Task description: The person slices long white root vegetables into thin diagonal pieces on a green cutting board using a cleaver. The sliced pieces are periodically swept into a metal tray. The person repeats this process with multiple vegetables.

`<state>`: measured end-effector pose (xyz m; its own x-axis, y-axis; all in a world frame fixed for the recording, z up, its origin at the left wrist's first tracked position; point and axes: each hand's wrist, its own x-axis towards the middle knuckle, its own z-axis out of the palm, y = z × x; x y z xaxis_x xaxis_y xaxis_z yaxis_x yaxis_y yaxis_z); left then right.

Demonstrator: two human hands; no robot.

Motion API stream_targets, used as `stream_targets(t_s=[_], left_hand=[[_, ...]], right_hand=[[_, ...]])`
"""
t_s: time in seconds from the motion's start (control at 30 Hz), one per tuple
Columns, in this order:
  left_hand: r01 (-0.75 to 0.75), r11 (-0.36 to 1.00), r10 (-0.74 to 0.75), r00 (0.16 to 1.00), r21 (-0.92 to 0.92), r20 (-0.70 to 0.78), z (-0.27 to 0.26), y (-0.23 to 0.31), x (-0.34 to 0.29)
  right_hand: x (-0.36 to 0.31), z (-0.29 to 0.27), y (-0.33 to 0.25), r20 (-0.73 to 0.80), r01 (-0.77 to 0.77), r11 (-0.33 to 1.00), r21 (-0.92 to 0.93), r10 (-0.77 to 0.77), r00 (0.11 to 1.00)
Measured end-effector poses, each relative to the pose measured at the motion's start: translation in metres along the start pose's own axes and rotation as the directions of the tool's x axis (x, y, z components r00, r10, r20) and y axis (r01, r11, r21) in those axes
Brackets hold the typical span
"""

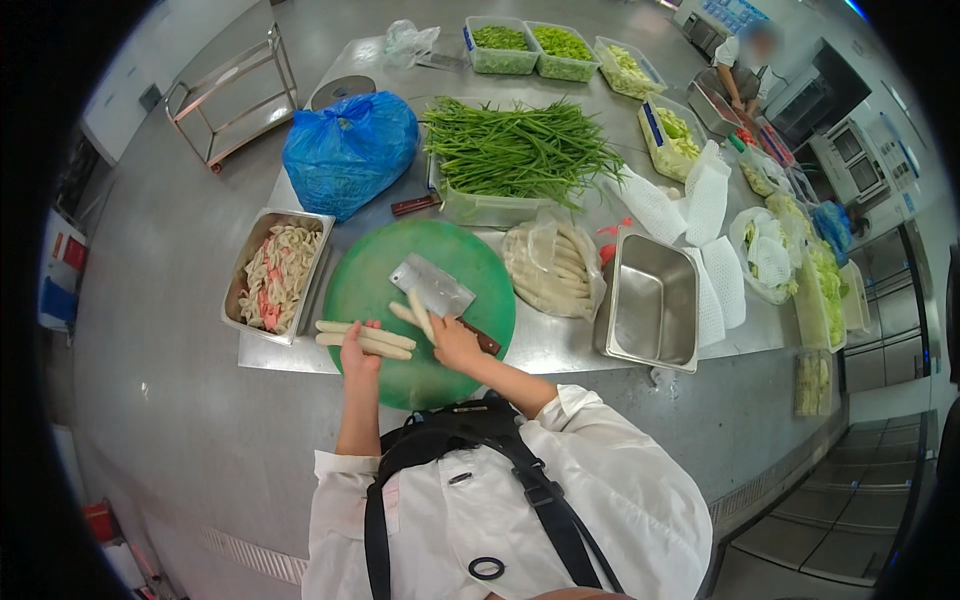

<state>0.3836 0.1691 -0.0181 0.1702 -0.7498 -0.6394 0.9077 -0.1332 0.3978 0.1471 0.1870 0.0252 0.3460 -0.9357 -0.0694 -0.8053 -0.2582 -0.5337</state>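
My left hand (pixel 361 345) is closed around pale, sausage-like sticks (pixel 390 347), held sideways over the left edge of the round green cutting board (pixel 410 258). In my right hand (pixel 456 342) are two more pale sticks (pixel 420 312), pointing up and to the left, close to the first ones. A cleaver (pixel 432 286) with a brown wooden handle lies flat on the board, and my right hand covers part of it. To the right of the board, a clear plastic bag (pixel 556 262) is full of similar sticks.
A steel pan (pixel 322 262) of sliced pale and pink pieces stands left. An empty steel pan (pixel 652 335) sits right, beside white foam nets (pixel 708 190). Beyond the board are a blue bag (pixel 350 150) and long green stalks (pixel 515 150). A co-worker (pixel 738 80) works far right.
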Motion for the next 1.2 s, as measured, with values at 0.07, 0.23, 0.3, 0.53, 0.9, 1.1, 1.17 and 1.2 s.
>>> stream_targets(t_s=[0.07,0.23,0.3,0.53,0.9,1.1,1.17,1.2], left_hand=[[-0.013,1.0,0.013,0.999,-0.011,0.03,0.009,0.006,0.003],[-0.009,1.0,0.009,1.0,-0.01,0.009,0.008,0.004,0.005],[0.026,0.999,-0.025,1.0,-0.019,0.009,0.007,-0.003,0.004],[0.116,0.993,-0.116,0.993,-0.001,0.035,0.007,-0.034,0.009],[0.195,0.928,-0.27,0.939,0.317,0.212,0.049,-0.081,-0.052],[0.055,0.711,-0.315,0.916,0.701,0.248,0.043,-0.075,-0.059],[-0.326,0.417,-0.109,0.909,0.849,0.403,0.032,-0.072,-0.052],[-0.575,0.142,0.01,0.815,0.806,0.58,0.014,-0.07,-0.039]], right_hand=[[-0.005,0.026,0.01,-0.016,0.118,0.977,-0.179,-0.123,0.992],[-0.028,0.038,0.005,0.0,0.192,0.938,-0.288,-0.201,0.98],[-0.03,0.029,0.003,0.022,0.191,0.954,-0.23,-0.191,0.981],[-0.019,-0.014,0.001,-0.013,0.022,0.933,0.358,-0.018,1.0],[-0.019,-0.03,-0.017,-0.014,0.036,0.937,0.348,-0.033,0.999],[-0.017,-0.032,0.002,0.0,-0.061,0.861,0.505,0.07,0.998],[-0.013,-0.036,0.011,0.007,-0.127,0.859,0.496,0.142,0.99],[-0.007,-0.037,0.014,0.013,-0.165,0.87,0.465,0.18,0.984]])
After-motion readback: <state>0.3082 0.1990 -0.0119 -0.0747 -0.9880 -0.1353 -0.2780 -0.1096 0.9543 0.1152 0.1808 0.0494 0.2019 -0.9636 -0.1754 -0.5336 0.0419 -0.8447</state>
